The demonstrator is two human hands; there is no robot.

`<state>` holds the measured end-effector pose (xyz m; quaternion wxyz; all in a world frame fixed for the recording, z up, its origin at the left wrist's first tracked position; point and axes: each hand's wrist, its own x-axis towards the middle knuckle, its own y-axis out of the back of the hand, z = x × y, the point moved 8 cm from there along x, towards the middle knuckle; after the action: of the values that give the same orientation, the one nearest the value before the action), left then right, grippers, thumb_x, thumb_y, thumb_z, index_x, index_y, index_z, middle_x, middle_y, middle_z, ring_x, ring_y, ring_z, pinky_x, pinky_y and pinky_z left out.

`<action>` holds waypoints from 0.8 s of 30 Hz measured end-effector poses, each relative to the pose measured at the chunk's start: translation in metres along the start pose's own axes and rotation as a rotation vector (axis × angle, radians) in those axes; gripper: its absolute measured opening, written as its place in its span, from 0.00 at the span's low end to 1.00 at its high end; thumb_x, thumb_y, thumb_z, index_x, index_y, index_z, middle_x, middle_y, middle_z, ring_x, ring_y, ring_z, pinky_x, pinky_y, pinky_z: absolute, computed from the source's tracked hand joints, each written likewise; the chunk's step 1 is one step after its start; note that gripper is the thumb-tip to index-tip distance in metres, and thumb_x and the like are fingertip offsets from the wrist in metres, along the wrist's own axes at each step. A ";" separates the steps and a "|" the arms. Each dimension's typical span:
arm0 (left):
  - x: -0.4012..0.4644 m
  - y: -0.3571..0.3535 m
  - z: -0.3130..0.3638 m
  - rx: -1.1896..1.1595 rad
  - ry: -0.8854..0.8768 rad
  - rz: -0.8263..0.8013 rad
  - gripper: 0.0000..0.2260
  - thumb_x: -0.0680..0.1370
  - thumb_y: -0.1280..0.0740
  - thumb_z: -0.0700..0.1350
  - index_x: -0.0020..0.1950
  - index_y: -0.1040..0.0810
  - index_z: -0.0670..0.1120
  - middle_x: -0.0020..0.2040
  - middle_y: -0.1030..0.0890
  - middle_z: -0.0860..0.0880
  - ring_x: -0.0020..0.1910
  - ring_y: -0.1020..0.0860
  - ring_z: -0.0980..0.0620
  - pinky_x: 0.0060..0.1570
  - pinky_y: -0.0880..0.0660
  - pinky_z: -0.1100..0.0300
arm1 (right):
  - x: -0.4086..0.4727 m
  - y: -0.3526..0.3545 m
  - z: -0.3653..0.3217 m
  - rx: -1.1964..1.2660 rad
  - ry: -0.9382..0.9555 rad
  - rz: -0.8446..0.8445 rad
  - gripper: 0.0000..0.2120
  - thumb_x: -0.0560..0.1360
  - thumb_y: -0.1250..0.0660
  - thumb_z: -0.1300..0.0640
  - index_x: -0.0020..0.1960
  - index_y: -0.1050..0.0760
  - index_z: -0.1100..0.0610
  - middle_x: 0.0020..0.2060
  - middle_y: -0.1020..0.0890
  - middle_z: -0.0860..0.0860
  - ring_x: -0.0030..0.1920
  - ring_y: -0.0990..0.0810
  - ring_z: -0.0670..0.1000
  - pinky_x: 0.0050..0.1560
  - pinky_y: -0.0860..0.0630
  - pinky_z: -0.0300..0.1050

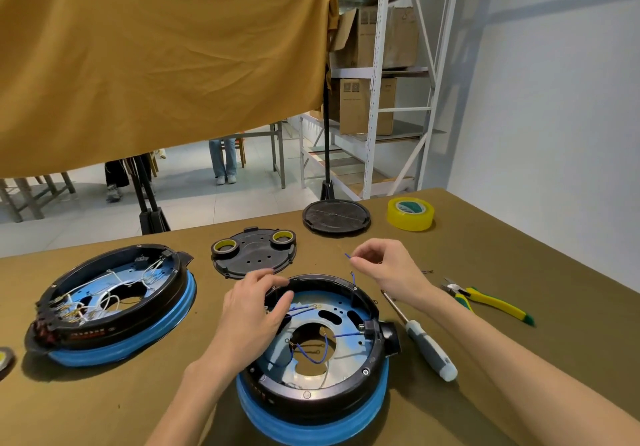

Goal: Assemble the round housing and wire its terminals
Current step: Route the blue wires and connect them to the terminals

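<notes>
Blue-rimmed round housing (313,352) is sitting open-side up on the olive table (485,393), nearest the person. Left hand (252,310) is resting on its far rim, fingers loosely spread, gripping nothing. Right hand (384,265) is pinching a short blue wire (347,256) just above that rim. Screwdriver (424,341) and pliers (488,302) are lying to the right.

Housing (313,359) black w/ blue base; wires (311,355) blue; tape roll (410,214) yellow; pliers (491,302) yellow/green.
</notes>
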<state>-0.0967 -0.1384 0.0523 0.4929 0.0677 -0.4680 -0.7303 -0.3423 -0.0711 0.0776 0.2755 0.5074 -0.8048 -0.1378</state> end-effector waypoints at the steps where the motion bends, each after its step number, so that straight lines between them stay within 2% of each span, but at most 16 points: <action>1: 0.000 0.007 0.006 -0.091 -0.009 0.036 0.08 0.82 0.35 0.55 0.60 0.22 0.61 0.61 0.24 0.64 0.64 0.27 0.62 0.66 0.31 0.56 | -0.005 -0.005 -0.011 0.018 0.037 -0.032 0.02 0.77 0.26 0.58 0.45 0.16 0.54 0.38 0.15 0.48 0.38 0.20 0.42 0.42 0.23 0.38; 3: 0.001 0.016 0.016 -0.308 0.005 0.072 0.06 0.81 0.33 0.54 0.57 0.20 0.61 0.52 0.18 0.65 0.56 0.22 0.65 0.57 0.25 0.63 | -0.014 -0.018 -0.031 0.029 0.088 -0.094 0.01 0.77 0.26 0.58 0.46 0.16 0.55 0.39 0.15 0.48 0.38 0.19 0.43 0.42 0.23 0.38; 5: 0.002 0.021 0.024 -0.451 0.011 0.064 0.06 0.81 0.32 0.53 0.56 0.17 0.59 0.48 0.15 0.63 0.51 0.18 0.62 0.50 0.23 0.66 | -0.022 -0.030 -0.046 0.035 0.125 -0.149 0.01 0.77 0.26 0.57 0.48 0.16 0.55 0.40 0.15 0.49 0.40 0.18 0.46 0.43 0.20 0.41; 9: -0.002 0.028 0.028 -0.606 0.036 0.087 0.04 0.79 0.28 0.49 0.52 0.14 0.55 0.45 0.13 0.56 0.47 0.16 0.57 0.47 0.20 0.65 | -0.033 -0.047 -0.065 0.052 0.167 -0.219 0.02 0.78 0.26 0.58 0.50 0.16 0.56 0.42 0.14 0.51 0.43 0.17 0.53 0.48 0.18 0.49; 14: -0.006 0.031 0.025 -0.593 0.050 0.055 0.02 0.78 0.26 0.45 0.48 0.14 0.52 0.42 0.13 0.55 0.44 0.15 0.58 0.44 0.21 0.67 | -0.040 -0.059 -0.072 0.091 0.159 -0.254 0.02 0.79 0.28 0.58 0.52 0.18 0.55 0.42 0.16 0.53 0.41 0.17 0.56 0.40 0.20 0.44; 19: -0.016 0.024 0.026 -0.458 0.030 -0.016 0.04 0.80 0.29 0.46 0.48 0.14 0.53 0.42 0.14 0.58 0.43 0.16 0.60 0.42 0.21 0.67 | -0.046 -0.072 -0.071 0.022 0.180 -0.272 0.04 0.79 0.28 0.55 0.51 0.15 0.55 0.38 0.16 0.47 0.36 0.21 0.42 0.38 0.25 0.37; 22: -0.025 0.019 0.016 -0.426 0.012 -0.082 0.04 0.81 0.31 0.50 0.50 0.15 0.55 0.46 0.14 0.59 0.48 0.18 0.62 0.47 0.24 0.71 | -0.051 -0.078 -0.066 -0.009 0.172 -0.319 0.04 0.79 0.28 0.53 0.49 0.16 0.53 0.36 0.18 0.40 0.35 0.23 0.39 0.37 0.28 0.34; 24: -0.031 0.018 0.001 -0.379 0.040 -0.039 0.05 0.81 0.33 0.52 0.53 0.17 0.57 0.50 0.16 0.61 0.55 0.21 0.65 0.50 0.29 0.75 | -0.052 -0.083 -0.063 -0.062 0.159 -0.350 0.04 0.80 0.29 0.52 0.48 0.18 0.51 0.34 0.19 0.37 0.34 0.24 0.38 0.36 0.30 0.32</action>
<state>-0.0697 -0.1149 0.0557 0.4917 -0.0027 -0.3107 -0.8134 -0.2261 -0.0581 0.0713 0.3252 0.6403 -0.6754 -0.1677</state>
